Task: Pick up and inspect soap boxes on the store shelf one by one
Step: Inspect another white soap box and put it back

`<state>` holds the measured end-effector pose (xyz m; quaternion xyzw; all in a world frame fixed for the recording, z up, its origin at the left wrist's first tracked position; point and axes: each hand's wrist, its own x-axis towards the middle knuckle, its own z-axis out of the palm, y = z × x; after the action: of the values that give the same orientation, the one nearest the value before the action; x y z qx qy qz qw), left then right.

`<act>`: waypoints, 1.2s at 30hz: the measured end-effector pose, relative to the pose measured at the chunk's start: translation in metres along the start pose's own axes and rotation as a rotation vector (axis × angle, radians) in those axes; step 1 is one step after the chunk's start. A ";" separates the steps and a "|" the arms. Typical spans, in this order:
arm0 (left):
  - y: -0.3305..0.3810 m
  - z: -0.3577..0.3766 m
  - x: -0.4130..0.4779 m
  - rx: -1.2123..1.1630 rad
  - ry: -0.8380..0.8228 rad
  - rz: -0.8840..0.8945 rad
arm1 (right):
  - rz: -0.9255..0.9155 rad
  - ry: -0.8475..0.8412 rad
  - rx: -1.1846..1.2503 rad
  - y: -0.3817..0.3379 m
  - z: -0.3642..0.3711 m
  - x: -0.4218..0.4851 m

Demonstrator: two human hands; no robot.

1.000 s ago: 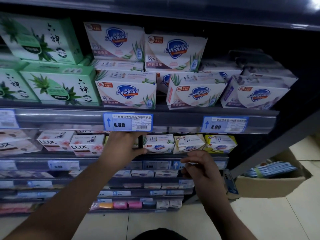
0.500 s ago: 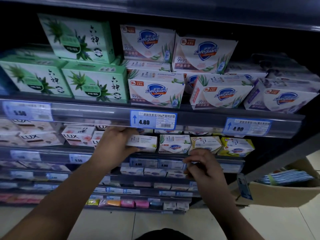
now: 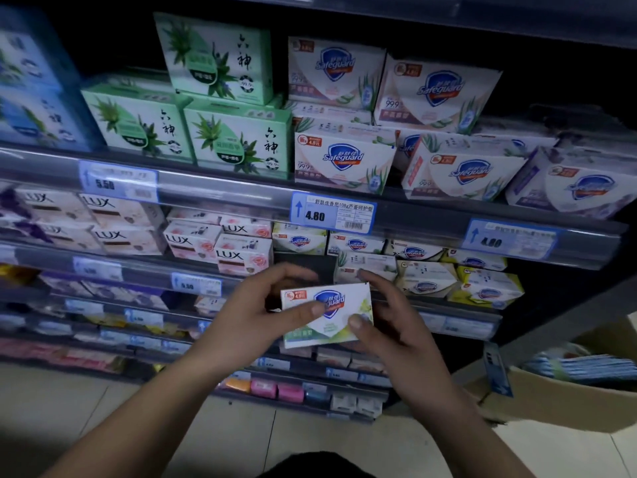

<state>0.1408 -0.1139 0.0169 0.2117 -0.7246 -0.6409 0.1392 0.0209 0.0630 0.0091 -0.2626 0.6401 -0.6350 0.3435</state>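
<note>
White-and-green cardboard caught the dim light as a person held a Safeguard soap box [image 3: 336,296] in front of a store shelf [image 3: 224,196], clear of the rows and just before a dark gap in the 2nd visible tier. The left hand [image 3: 255,315] gripped the box's left end, thumb laid across the printed face and fingers curled behind it. The right hand [image 3: 389,326] pinched the right end, thumb on the lower right corner of the face and a fingertip at the top edge. The box sat slightly tilted, its front turned toward the camera, showing a blue shield logo and an orange price sticker. Behind it, more small Safeguard boxes [image 3: 427,277] lined the tier to the right and pink-and-white LUX boxes [image 3: 241,257] filled it to the left. On the tier above stood larger Safeguard packs [image 3: 344,157] beside green packs [image 3: 241,143] printed with spiky leaves. A blue-edged price tag [image 3: 332,213] reading 4.80 hung on the rail between the 2 tiers, with a second 4.80 tag [image 3: 510,238] farther right and a 5.50 tag [image 3: 117,182] to the left. The lower tiers held smaller bars, too blurred to read. An open cardboard carton [image 3: 568,405] holding blue-wrapped packs sat on the pale tiled floor [image 3: 310,439] at the shelf's right end.
</note>
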 end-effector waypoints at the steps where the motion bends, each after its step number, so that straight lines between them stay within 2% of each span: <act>1: -0.003 0.002 -0.005 -0.062 0.030 -0.039 | 0.028 0.033 0.067 0.003 -0.001 -0.001; 3: -0.004 0.006 -0.015 -0.151 0.084 -0.105 | 0.068 0.079 0.151 0.006 -0.003 -0.005; 6: -0.002 0.015 -0.029 -0.171 0.158 -0.147 | 0.081 0.086 0.154 0.007 -0.002 -0.012; 9: 0.004 0.023 -0.042 -0.107 0.222 -0.089 | 0.092 0.120 0.217 0.013 -0.001 -0.018; 12: 0.009 0.028 -0.056 -0.035 0.154 -0.007 | 0.197 0.157 0.429 0.019 0.002 -0.018; 14: 0.011 0.031 -0.061 0.035 0.147 0.035 | 0.293 0.114 0.514 0.021 0.005 -0.018; 16: 0.011 0.029 -0.061 0.087 0.217 0.084 | 0.353 0.054 0.492 0.020 0.010 -0.020; 22: 0.003 0.010 -0.060 0.042 0.276 0.121 | 0.392 -0.037 0.427 0.024 0.025 -0.021; 26: -0.012 -0.013 -0.055 -0.210 0.273 0.057 | 0.250 -0.037 0.436 0.020 0.037 -0.011; 30: -0.037 -0.060 -0.042 -0.560 0.194 -0.185 | 0.072 0.078 0.263 0.012 0.072 0.000; 33: -0.051 -0.093 -0.033 -0.614 0.115 -0.285 | 0.018 0.169 0.149 0.008 0.109 0.010; 36: -0.065 -0.124 -0.027 -0.609 0.012 -0.312 | -0.015 0.245 0.130 0.012 0.144 0.020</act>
<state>0.2317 -0.2146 -0.0285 0.2727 -0.4580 -0.8401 0.1006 0.1210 -0.0424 0.0017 -0.1650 0.6328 -0.7050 0.2744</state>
